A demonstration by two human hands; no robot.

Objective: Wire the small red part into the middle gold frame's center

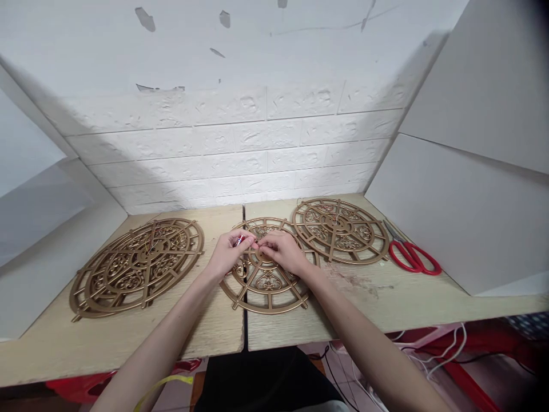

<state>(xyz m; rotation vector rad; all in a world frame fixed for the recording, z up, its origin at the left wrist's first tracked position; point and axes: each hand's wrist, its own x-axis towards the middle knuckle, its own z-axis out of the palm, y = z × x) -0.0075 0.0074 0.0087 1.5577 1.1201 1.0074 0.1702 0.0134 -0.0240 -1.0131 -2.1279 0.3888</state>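
A round gold openwork panel [269,300] with scrollwork and spokes lies flat in the middle of the tabletop. Over its centre, my left hand [227,252] is closed, with a small shiny red-and-white object [241,240] showing between thumb and fingers. My right hand [285,252] is closed in a pinch just beside it, the fingertips of both hands nearly meeting. Whatever the right fingertips grip is too small to make out. My hands cover part of the panel's upper half.
Stacked gold round panels [146,303] lie to the left, with more panels [338,257] at the back right, thin wires at their centres. Red-handled scissors [414,257] rest at the right. A dark gap [245,332] splits the tabletop. White boards and a brick-patterned wall [231,166] enclose it.
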